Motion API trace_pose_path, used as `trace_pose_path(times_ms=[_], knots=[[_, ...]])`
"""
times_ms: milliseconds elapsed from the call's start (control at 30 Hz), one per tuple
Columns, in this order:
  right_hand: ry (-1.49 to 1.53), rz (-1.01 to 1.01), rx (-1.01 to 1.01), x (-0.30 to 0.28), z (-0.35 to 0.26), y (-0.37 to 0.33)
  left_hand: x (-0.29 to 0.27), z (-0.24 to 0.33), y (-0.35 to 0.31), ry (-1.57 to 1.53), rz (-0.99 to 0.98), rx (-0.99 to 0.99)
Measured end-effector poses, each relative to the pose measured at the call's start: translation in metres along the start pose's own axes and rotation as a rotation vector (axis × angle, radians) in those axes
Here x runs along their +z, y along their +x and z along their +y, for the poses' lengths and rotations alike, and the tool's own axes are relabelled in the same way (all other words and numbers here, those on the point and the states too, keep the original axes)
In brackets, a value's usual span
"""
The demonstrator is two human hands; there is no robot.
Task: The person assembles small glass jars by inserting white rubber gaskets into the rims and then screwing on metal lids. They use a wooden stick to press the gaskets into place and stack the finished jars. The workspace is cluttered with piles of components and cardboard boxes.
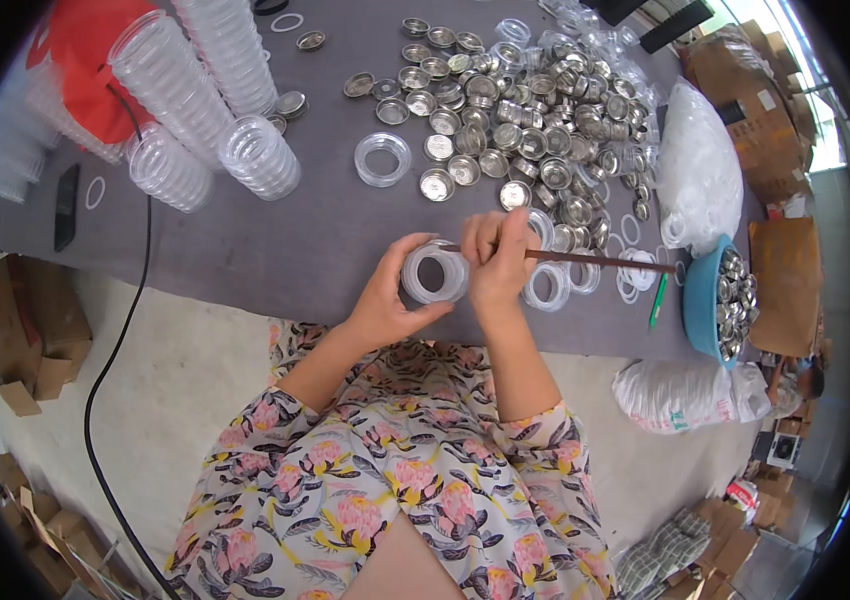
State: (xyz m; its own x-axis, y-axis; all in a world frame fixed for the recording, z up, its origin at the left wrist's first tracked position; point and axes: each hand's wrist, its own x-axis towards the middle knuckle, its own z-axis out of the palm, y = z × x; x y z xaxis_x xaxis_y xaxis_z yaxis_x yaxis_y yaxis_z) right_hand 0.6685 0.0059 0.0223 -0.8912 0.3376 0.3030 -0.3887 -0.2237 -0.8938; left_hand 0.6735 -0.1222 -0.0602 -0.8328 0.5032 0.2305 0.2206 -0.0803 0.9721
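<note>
My left hand is wrapped round the side of a clear plastic ring-shaped piece with a round opening in its middle, near the table's front edge. My right hand is closed round a thin dark brown stick. Its short end meets the ring's upper right rim; the long end points right. Several similar clear rings lie beside my right hand. Beyond my hands another clear ring rests by itself. A large heap of small round silver metal cups spreads behind it.
Tall stacks of clear plastic cups stand at the left near a red bag. On the right are a blue basin of metal cups, a green-handled tool and a white plastic bag. A black cable hangs over the left edge.
</note>
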Motion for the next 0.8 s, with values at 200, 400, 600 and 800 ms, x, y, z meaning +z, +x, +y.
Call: trace_pose_path(times_ms=[200,400,600,800], knots=[[-0.237,0.048,0.172,-0.021,-0.062,-0.028,0.0,0.002,0.0,-0.02,0.052,0.012],[-1.638,0.129,-0.046,-0.109,-0.024,-0.074,0.005,0.005,0.0,-0.065,0.063,0.011],[-1.516,0.128,0.022,-0.114,-0.025,-0.091,0.004,0.004,-0.001,-0.068,0.038,-0.012],[-1.144,-0.253,-0.228,-0.055,-0.053,-0.066,-0.008,0.017,0.005,0.068,0.036,0.119]])
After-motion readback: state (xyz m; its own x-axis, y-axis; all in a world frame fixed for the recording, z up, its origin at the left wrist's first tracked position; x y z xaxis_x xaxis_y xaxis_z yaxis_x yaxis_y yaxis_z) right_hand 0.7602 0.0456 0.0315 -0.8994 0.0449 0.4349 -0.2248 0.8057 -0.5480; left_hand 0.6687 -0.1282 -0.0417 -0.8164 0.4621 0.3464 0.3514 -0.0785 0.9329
